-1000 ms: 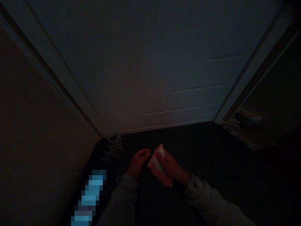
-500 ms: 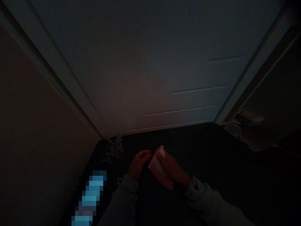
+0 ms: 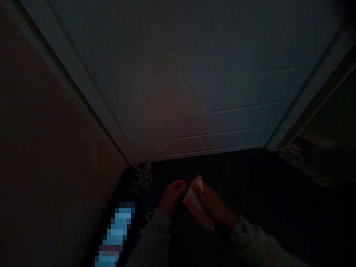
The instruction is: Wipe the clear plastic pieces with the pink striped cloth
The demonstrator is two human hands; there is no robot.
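Pink-and-white cloth (image 3: 198, 213): fumble risk

It sits toward six o'clock, clamped by fingers of the right hand (image 3: 213, 202); those of the left hand (image 3: 170, 197) seem pinched on a shiny piece (image 3: 187, 187) at its eleven o'clock; dimness or loose grip could drop this.

The pink piece (image 3: 198, 208) is looking soft and matt, like cloth or paper, though the dimness is hiding which, while the thin bit (image 3: 187, 187) beside it is giving off a faint metallic glint and the clustered rings (image 3: 142, 179) are showing shiny curves like metal or clear plastic. The sleeves (image 3: 157, 237) are showing matt, creased cloth. The door (image 3: 155, 74) is presenting a smooth, matt face broken by ribbed hearts (image 3: 193, 99) and grooves (image 3: 222, 132), and the floor (image 3: 244, 185) is appearing faintly grained, like wood.
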